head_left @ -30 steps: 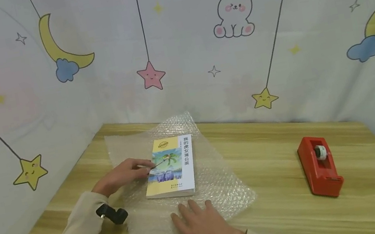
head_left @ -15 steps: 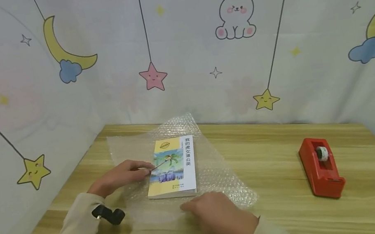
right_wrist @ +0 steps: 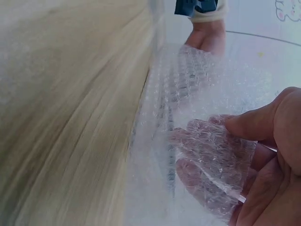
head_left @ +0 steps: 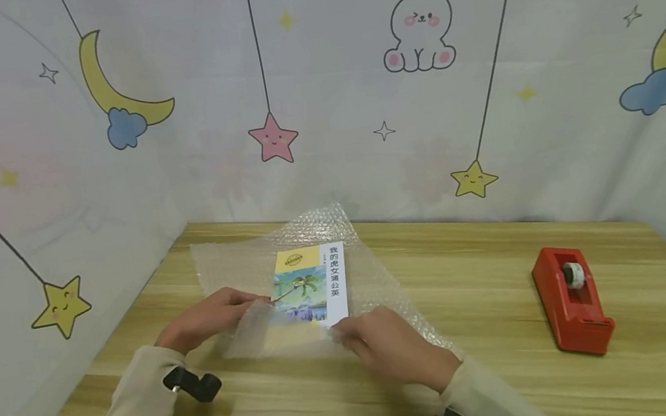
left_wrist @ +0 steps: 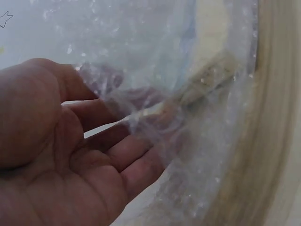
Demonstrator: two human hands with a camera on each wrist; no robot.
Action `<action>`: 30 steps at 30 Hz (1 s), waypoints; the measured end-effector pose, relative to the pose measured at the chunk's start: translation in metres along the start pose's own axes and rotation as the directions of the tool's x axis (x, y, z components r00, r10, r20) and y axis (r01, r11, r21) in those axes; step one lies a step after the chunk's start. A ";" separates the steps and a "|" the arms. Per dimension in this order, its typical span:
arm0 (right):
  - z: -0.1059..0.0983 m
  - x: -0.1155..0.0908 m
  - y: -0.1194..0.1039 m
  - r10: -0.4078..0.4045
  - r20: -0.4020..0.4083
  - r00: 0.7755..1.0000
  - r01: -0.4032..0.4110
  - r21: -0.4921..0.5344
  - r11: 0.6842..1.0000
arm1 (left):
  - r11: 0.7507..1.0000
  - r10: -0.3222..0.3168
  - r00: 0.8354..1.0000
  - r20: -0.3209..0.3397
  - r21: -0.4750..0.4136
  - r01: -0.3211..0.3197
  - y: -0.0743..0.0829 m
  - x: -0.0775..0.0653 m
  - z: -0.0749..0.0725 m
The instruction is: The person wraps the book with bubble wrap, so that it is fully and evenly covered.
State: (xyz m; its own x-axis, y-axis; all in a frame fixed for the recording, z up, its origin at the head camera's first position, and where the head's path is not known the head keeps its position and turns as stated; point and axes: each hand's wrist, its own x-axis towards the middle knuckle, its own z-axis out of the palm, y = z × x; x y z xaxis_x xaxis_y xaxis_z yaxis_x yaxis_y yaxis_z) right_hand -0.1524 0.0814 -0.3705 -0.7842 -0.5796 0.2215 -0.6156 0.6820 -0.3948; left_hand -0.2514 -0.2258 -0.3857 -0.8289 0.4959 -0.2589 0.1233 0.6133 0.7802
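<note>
A book (head_left: 333, 278) with a yellow, white and blue cover lies on a sheet of bubble wrap (head_left: 377, 271). The near part of the sheet is lifted and folded over the book's lower end. My right hand (head_left: 391, 346) pinches that flap near the book's lower right corner; in the right wrist view the thumb is on one side of the clear film (right_wrist: 211, 155) and the fingers show through it. At the book's left edge, my left hand (head_left: 208, 318) touches the cover with its fingertips. Bubble wrap (left_wrist: 141, 47) partly covers those fingers in the left wrist view.
A red tape dispenser (head_left: 573, 299) with a roll of tape stands on the right side of the wooden table (head_left: 480, 286). White fabric walls (head_left: 339, 88) printed with stars, moons and a rabbit rise behind and beside the table.
My right hand has gone from lying flat on the near bubble wrap to pinching its edge and lifting it up over the book's lower end. My left hand stays at the book's left edge.
</note>
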 end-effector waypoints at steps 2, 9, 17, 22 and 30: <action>0.000 0.002 0.002 0.009 -0.012 1.000 -0.008 0.034 0.999 | 1.000 -0.013 0.999 -0.031 0.010 0.013 0.000 -0.001 0.000; -0.003 0.015 0.011 0.103 -0.067 0.992 -0.084 0.238 0.968 | 0.992 -0.126 0.987 -0.103 -0.038 0.122 -0.001 -0.008 0.000; -0.006 0.029 0.019 0.175 -0.118 0.978 -0.147 0.213 0.966 | 0.987 -0.087 0.995 -0.051 -0.140 0.079 -0.002 -0.003 0.002; -0.002 0.034 0.024 0.209 -0.156 0.965 -0.181 0.177 0.967 | 0.983 -0.098 0.995 -0.030 -0.159 0.092 -0.002 -0.001 0.004; 0.003 0.037 0.028 0.295 -0.184 0.938 -0.285 0.080 0.955 | 0.999 -0.037 0.996 -0.082 0.021 0.039 -0.005 0.000 0.009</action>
State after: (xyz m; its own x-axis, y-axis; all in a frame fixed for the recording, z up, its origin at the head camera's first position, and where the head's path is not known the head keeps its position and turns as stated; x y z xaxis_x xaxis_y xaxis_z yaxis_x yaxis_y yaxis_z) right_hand -0.1980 0.0775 -0.3761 -0.9312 -0.2604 0.2550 -0.3585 0.7809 -0.5116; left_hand -0.2474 -0.2232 -0.3945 -0.8747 0.4208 -0.2403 0.1023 0.6450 0.7573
